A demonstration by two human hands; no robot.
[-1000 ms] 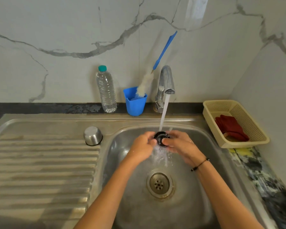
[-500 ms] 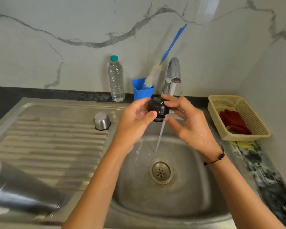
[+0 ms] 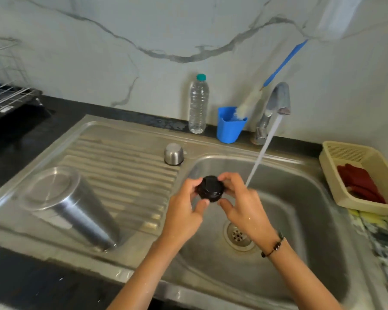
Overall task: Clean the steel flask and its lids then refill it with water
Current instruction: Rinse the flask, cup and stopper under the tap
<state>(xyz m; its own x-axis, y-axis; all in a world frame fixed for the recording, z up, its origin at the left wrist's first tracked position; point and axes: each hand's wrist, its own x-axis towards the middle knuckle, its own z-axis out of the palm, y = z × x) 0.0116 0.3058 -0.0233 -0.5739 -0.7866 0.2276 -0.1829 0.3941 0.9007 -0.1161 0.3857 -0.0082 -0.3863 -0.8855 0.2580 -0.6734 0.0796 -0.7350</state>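
A black round flask lid (image 3: 210, 190) is held over the left edge of the sink basin (image 3: 305, 198). My left hand (image 3: 184, 211) grips it from the left and my right hand (image 3: 240, 204) pinches it from the right. The steel flask (image 3: 70, 204) stands upside down on the ribbed drainboard (image 3: 126, 166) at the left. A small steel cap (image 3: 173, 154) sits upside down at the drainboard's far edge. Water runs from the tap (image 3: 278, 101) into the basin, to the right of the lid.
A clear plastic bottle (image 3: 198, 104) and a blue cup (image 3: 230, 125) with a bottle brush (image 3: 251, 100) stand at the wall. A beige basket (image 3: 345, 157) with a red cloth (image 3: 358, 184) sits at the right. A wire rack (image 3: 7, 86) is at the far left. The drain (image 3: 239, 236) lies below my right hand.
My hands have carried the black lid out of the water stream, leftward toward the drainboard. The view has swung left, bringing the upturned flask and the wire rack into sight.
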